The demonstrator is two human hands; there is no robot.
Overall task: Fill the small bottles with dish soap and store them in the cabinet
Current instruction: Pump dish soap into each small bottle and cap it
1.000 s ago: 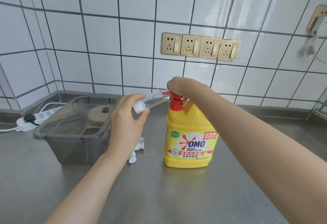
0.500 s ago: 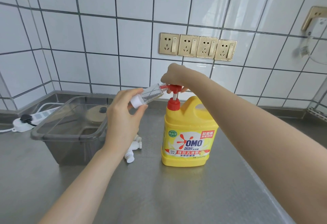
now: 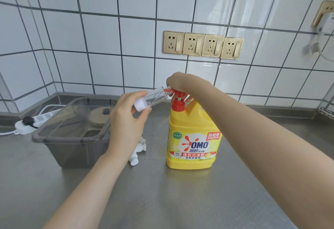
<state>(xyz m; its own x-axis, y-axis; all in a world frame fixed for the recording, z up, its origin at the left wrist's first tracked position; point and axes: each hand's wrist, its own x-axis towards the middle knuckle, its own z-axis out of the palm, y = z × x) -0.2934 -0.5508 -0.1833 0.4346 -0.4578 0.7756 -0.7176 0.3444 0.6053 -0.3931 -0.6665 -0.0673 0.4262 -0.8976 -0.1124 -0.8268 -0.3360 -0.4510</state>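
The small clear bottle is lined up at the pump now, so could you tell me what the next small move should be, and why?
Probably press the red pump head down. The right hand rests on top of it, the left hand holds the small clear bottle tilted with its open neck at the spout, and the bottle looks nearly empty.

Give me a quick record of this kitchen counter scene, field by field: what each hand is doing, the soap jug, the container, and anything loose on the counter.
left hand: left hand grips the small clear plastic bottle, tilted, mouth at the pump spout
right hand: right hand rests on the red pump head
soap: yellow dish soap jug, upright on the steel counter
container: grey translucent plastic bin, left of the jug
loose items: small white bottle parts beside the bin
wall: four gold sockets
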